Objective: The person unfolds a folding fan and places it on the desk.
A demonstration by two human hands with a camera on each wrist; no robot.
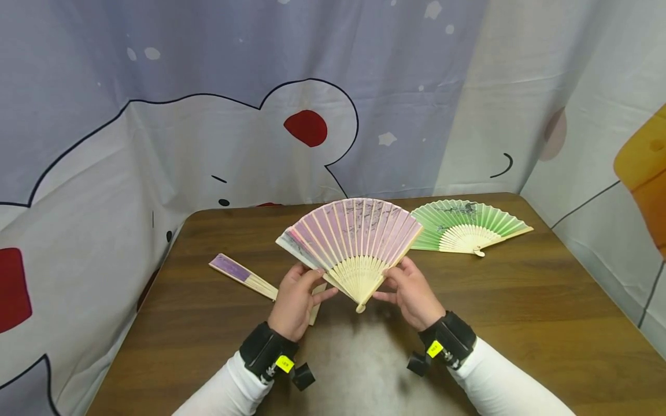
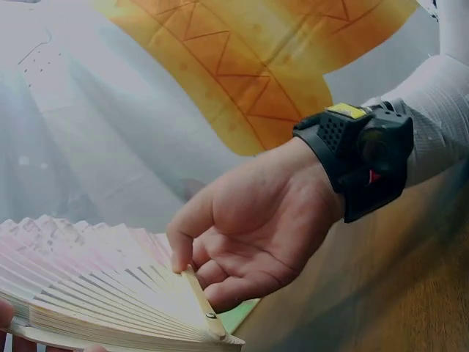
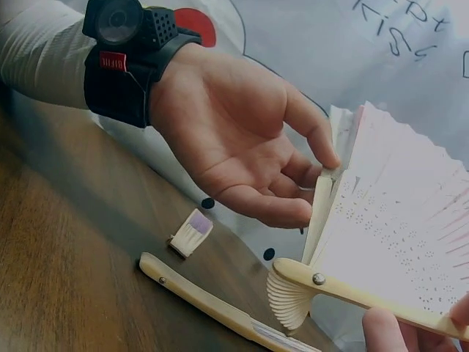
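Observation:
A pink folding fan (image 1: pixel 359 231) with pale slatted ribs is spread wide above the table, its pivot end pointing down. My left hand (image 1: pixel 293 300) pinches its left outer stick between thumb and fingers. On the opposite side, my right hand (image 1: pixel 413 292) pinches the right outer stick. At the fan's left edge, a grey-white section of the leaf looks less spread than the rest. Behind my left hand lies a purple closed fan (image 1: pixel 243 274). A second closed fan (image 3: pixel 212 301) lies below the pink one in the right wrist view; my left hand partly hides it in the head view.
A green folding fan (image 1: pixel 468 228) lies spread at the back right of the brown wooden table (image 1: pixel 520 323), partly behind the pink fan. A patterned curtain (image 1: pixel 406 98) hangs behind the table and along its sides.

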